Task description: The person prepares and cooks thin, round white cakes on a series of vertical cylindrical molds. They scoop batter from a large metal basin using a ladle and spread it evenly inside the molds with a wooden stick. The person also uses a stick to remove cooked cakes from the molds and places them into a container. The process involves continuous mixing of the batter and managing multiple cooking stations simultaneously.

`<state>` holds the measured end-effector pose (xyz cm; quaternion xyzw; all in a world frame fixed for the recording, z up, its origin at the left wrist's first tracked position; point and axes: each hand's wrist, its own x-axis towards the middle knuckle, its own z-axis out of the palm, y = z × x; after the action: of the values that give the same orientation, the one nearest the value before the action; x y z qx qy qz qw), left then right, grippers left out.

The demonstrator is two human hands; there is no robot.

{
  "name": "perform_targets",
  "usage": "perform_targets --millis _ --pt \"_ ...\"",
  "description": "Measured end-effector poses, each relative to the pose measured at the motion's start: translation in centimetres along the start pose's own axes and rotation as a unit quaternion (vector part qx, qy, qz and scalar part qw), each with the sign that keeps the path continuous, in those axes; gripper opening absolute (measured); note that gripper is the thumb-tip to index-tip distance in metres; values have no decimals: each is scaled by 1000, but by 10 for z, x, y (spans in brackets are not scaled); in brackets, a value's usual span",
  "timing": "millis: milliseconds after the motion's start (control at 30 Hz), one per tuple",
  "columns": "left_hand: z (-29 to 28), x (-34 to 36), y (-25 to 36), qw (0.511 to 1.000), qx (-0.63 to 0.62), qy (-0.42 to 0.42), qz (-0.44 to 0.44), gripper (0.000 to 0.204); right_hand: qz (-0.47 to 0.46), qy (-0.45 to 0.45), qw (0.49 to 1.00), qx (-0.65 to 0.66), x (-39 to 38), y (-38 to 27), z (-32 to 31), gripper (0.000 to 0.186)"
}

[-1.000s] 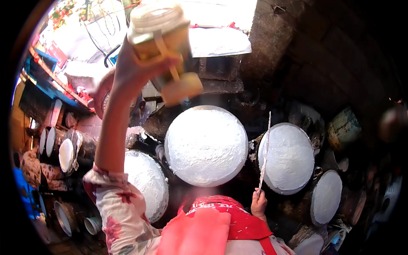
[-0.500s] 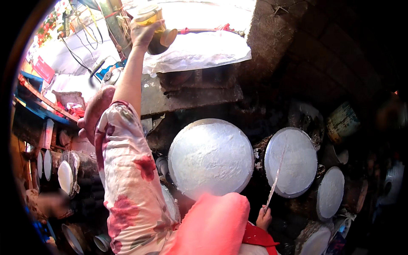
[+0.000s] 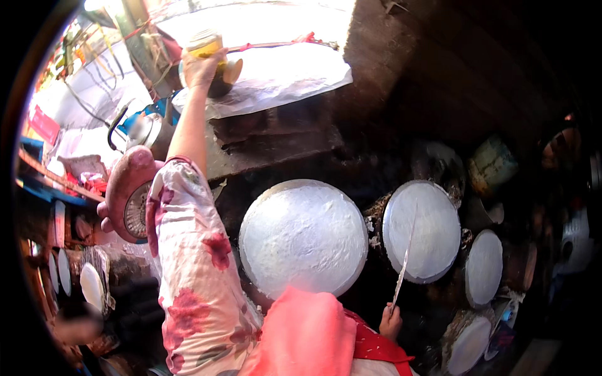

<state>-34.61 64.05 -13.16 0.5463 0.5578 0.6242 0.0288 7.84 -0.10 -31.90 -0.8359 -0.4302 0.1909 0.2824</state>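
Head view shows the left hand (image 3: 200,69) gripping a yellow-and-dark jar (image 3: 221,84), contents unclear, at a white sheet (image 3: 285,72), the right hand (image 3: 390,322) closed around a thin stick (image 3: 403,266), surroundings dim.

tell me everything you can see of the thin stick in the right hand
The thin stick is long, narrow and pale, its surface uneven and blotchy; the material is unclear. The right hand grips it near its lower end, and from there it slants up and slightly right in the picture. Its upper part shows against a round white surface, where the tip fades into the white. Whether it touches that surface cannot be told.
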Motion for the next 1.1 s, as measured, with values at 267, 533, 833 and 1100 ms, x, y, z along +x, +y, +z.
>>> perform_targets --millis 267,533,833,1100 --pt "0 9 -41 982 100 -127 98 57 -30 23 999 -2 12 -7 -4 22" --pt "-41 -30 -39 977 48 -205 35 66 -63 -8 998 -27 6 13 -39 23" --pt "-163 -275 81 989 -34 -135 -48 76 -138 -15 990 -4 29 104 -90 25" --pt "-214 -588 264 973 160 -167 16 58 -193 55 979 -22 91 216 -163 19"
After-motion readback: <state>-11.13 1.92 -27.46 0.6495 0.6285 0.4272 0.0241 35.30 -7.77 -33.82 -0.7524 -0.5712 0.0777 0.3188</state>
